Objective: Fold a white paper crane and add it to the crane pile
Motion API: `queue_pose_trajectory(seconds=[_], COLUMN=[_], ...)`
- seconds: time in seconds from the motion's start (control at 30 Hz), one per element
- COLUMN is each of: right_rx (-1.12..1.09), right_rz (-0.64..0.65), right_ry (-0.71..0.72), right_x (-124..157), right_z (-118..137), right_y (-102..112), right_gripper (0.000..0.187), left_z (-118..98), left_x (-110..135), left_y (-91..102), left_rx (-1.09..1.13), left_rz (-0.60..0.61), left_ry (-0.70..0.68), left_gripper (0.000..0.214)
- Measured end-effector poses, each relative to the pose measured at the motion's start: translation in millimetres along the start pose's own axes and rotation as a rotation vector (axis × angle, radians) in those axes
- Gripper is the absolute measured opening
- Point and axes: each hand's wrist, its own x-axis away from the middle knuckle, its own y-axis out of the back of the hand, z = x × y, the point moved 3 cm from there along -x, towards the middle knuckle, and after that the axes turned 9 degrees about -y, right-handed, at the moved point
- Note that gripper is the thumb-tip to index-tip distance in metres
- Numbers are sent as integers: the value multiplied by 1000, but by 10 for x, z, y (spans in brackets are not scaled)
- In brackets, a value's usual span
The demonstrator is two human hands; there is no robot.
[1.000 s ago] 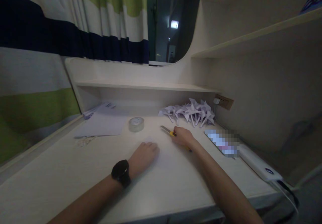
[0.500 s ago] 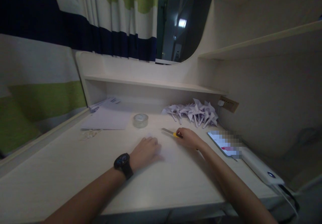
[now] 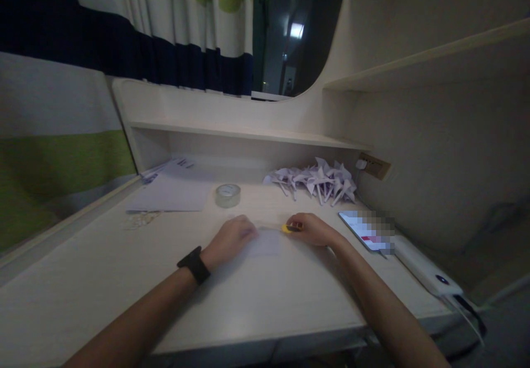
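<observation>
My right hand point(image 3: 313, 229) is closed round a yellow utility knife point(image 3: 287, 228), whose blade lies flat and points left across the top of a small white sheet of paper point(image 3: 265, 243) on the desk. My left hand point(image 3: 229, 239), with a black watch on the wrist, rests fingers-down on the left part of that sheet. The blade tip sits close to my left fingertips.
A roll of clear tape point(image 3: 227, 195) stands behind my hands. Loose sheets of paper point(image 3: 171, 194) lie at the back left, a heap of folded paper shapes point(image 3: 317, 182) at the back right. A phone point(image 3: 366, 230) and a white power strip point(image 3: 426, 271) lie to the right.
The knife has swung from pointing away at the back left to lying level along the sheet's top edge. My left hand has shifted a little to the left on the paper.
</observation>
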Motion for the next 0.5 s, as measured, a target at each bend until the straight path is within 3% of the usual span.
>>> queue_pose_trajectory(seconds=[0.2,0.5], right_rx=[-35,-28], right_rz=[72,140], right_ry=[57,153], right_x=[9,31], right_z=[61,210], right_y=[-34,-55], right_gripper=[25,21], left_z=[135,124], left_x=[22,32], left_y=[48,12], left_rx=[-50,-115], left_rz=[20,48], left_ry=[78,87], left_gripper=[34,37])
